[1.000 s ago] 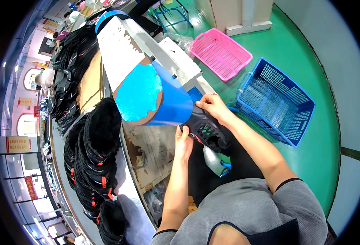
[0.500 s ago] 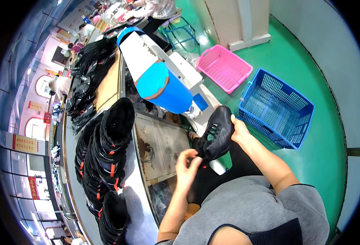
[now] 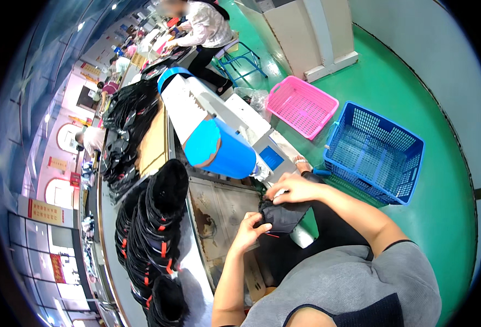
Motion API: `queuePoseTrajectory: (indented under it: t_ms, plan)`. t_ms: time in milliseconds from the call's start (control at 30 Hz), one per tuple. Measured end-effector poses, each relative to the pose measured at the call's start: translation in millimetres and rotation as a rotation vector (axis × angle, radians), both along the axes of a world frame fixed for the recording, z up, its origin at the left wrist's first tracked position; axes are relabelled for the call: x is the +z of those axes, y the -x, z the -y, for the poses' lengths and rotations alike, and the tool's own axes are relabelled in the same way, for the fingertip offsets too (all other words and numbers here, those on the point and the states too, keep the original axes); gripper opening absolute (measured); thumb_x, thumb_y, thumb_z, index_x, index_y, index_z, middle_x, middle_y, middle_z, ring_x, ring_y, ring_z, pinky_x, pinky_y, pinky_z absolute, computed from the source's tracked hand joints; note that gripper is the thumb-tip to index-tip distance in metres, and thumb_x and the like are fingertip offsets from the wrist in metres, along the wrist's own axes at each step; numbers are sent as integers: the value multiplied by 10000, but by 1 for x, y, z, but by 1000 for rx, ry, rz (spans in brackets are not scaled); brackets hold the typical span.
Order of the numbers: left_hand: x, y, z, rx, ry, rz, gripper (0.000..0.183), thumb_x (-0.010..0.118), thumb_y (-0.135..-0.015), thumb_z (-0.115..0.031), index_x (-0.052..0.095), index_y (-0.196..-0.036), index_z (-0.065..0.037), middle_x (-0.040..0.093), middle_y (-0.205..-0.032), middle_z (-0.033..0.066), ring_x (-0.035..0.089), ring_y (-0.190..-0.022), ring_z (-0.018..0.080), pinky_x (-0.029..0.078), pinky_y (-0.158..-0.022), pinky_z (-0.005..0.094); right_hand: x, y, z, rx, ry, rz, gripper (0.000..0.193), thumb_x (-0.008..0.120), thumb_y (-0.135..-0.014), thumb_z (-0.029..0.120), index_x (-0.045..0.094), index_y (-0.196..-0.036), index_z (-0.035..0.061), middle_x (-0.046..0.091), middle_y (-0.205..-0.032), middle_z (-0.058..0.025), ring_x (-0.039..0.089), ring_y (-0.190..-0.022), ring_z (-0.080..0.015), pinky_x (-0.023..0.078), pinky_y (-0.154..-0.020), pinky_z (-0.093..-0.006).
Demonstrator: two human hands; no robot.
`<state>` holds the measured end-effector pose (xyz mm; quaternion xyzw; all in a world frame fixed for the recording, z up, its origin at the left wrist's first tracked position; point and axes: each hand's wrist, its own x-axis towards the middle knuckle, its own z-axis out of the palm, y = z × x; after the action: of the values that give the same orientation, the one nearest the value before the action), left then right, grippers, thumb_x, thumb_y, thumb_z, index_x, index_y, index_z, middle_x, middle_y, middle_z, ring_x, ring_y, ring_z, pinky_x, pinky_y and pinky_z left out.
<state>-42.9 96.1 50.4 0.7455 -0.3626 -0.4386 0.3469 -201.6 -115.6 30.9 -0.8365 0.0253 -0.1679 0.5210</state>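
Observation:
A black shoe upper [image 3: 282, 219] is held in front of my lap, between my two hands, close below the machine's head. My left hand [image 3: 251, 230] pinches its near-left edge between thumb and fingers. My right hand [image 3: 295, 189] grips the far edge from above, fingers bent and closed over it. A thin red strip shows beside the left fingertips. Most of the upper's far side is hidden under my right hand. Just beyond the hands stands a blue and white machine [image 3: 235, 158] with a blue handwheel.
Nested black fur-lined uppers [image 3: 153, 234] with red tabs line the bench at left; more black pieces [image 3: 128, 125] lie farther back. A pink basket [image 3: 304, 106] and a blue basket [image 3: 375, 152] stand on the green floor at right. A co-worker [image 3: 205, 30] sits beyond the machine.
My right hand has moved left from the toe side onto the far edge of the upper. The upper is turned and lower, its laces out of sight. The view has shifted slightly.

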Motion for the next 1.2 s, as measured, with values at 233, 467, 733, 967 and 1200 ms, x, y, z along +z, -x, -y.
queuePoseTrajectory:
  t_ms: [233, 467, 733, 967, 1200]
  plan:
    - [-3, -47, 51, 299, 177, -48, 202, 683, -809, -100, 613, -982, -19, 527, -1061, 6, 481, -1038, 140, 352, -904, 281, -15, -51, 33, 25, -40, -365, 379, 657, -794, 408, 664, -997, 88, 678, -878, -103, 635, -840, -268, 468, -724, -380]
    - [8, -75, 118, 499, 77, -395, 351, 657, -826, -130, 571, -1163, -85, 594, -1098, 61, 542, -1019, 185, 427, -893, 323, -28, -74, 32, -330, -314, -338, 373, 696, -756, 368, 675, -935, 41, 669, -870, -142, 639, -874, -293, 475, -727, -389]
    - [19, -56, 130, 270, 62, -262, 421, 599, -895, -210, 487, -1266, -47, 524, -1229, 76, 504, -1120, 185, 419, -938, 334, -42, -49, 25, -353, -863, -249, 300, 679, -814, 279, 659, -918, -2, 649, -833, -86, 595, -786, -172, 449, -685, -320]
    - [13, -30, 92, 217, 239, 72, 507, 526, -929, -113, 319, -1387, -47, 364, -1392, 91, 388, -1250, 210, 293, -1059, 318, -38, -36, 46, -67, -693, -163, 228, 638, -867, 225, 623, -953, 15, 596, -796, -8, 527, -766, -102, 417, -725, -268]
    - [-3, -11, -1, 617, -22, -1020, 640, 393, -863, -652, 485, -1281, -175, 512, -1308, 80, 504, -1164, 279, 460, -882, 452, -20, -10, 13, 327, -605, -141, 205, 626, -879, 209, 585, -949, 21, 587, -847, 6, 511, -823, -79, 411, -763, -254]
